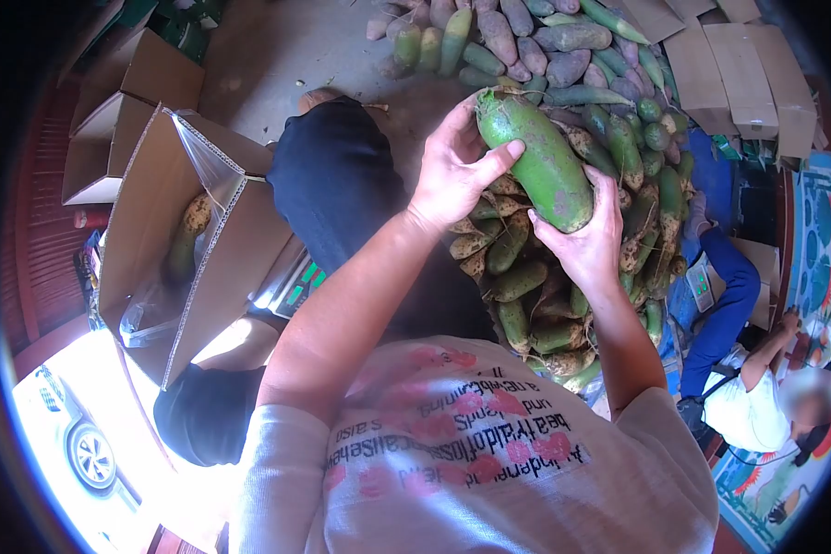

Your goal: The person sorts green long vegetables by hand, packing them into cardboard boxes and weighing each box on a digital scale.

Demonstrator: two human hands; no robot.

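Observation:
A large green radish point(537, 162) is held up in front of me between both hands, tilted with its stem end toward the upper left. My left hand point(454, 171) grips its upper end, thumb across the near side. Around the lower right end, my right hand point(586, 233) is closed, with its thumb under the tip. Below and behind lies a heap of green radishes point(519, 282), many with muddy, pale root ends. Part of this heap is hidden by my hands and arms.
At left stands an open cardboard box point(220, 245) with a plastic liner point(198, 148) and a radish point(189, 231) inside. Purplish radishes point(568, 69) lie at the far side. Flattened cardboard point(743, 78) is at upper right. Another person point(743, 397) sits at right, near a scale point(700, 286).

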